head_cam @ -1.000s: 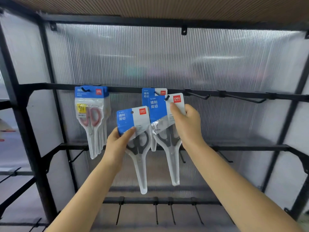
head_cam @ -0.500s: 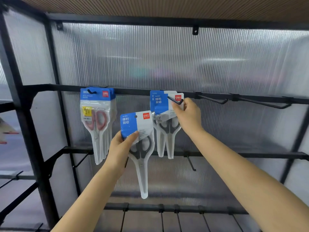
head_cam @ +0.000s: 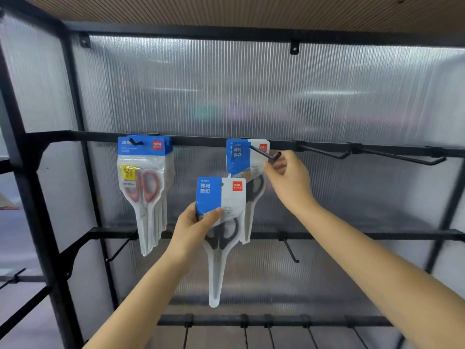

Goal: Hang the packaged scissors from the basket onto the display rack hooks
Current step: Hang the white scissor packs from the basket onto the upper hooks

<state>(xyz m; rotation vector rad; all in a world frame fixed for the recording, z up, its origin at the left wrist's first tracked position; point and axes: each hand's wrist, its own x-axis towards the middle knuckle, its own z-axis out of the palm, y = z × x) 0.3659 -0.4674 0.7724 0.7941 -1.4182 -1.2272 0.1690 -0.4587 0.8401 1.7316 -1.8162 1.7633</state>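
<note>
Fingers of the right hand are pinching the hung black-handled scissors pack on the black wire hook, while the left hand is gripping another blue-and-white carded pack, probably needing threading on next.

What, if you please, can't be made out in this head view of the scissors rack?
- Basket: outside the head view.
- Count of red-handled scissors packs: they overlap on their hook.
- Right hand: blurred; whether its fingers pinch the hung black-handled scissors pack is unclear.
- Small print on the pack in the left hand: too small.
</note>
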